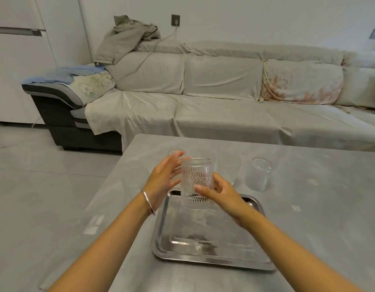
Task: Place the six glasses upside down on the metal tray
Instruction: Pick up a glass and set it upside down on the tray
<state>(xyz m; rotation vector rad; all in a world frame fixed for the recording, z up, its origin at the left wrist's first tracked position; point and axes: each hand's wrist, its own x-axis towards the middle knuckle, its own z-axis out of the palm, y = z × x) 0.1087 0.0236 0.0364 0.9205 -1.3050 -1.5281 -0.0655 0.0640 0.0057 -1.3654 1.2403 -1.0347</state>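
A ribbed clear glass (pixel 196 182) hangs upside down over the far edge of the metal tray (pixel 209 247), its mouth facing down. My right hand (pixel 220 194) grips its lower right side. My left hand (pixel 163 178), fingers spread, is at the glass's left side; whether it touches is unclear. The tray holds no glasses. Other clear glasses stand upright on the grey table: one at the left (pixel 135 179), one behind my left hand (pixel 175 153), one right of the held glass (pixel 229 170), one further right (pixel 258 174).
The grey table (pixel 308 207) reaches to the right and front; its left edge runs diagonally past the left glass. A covered sofa (pixel 214 106) stands behind the table. Floor lies to the left.
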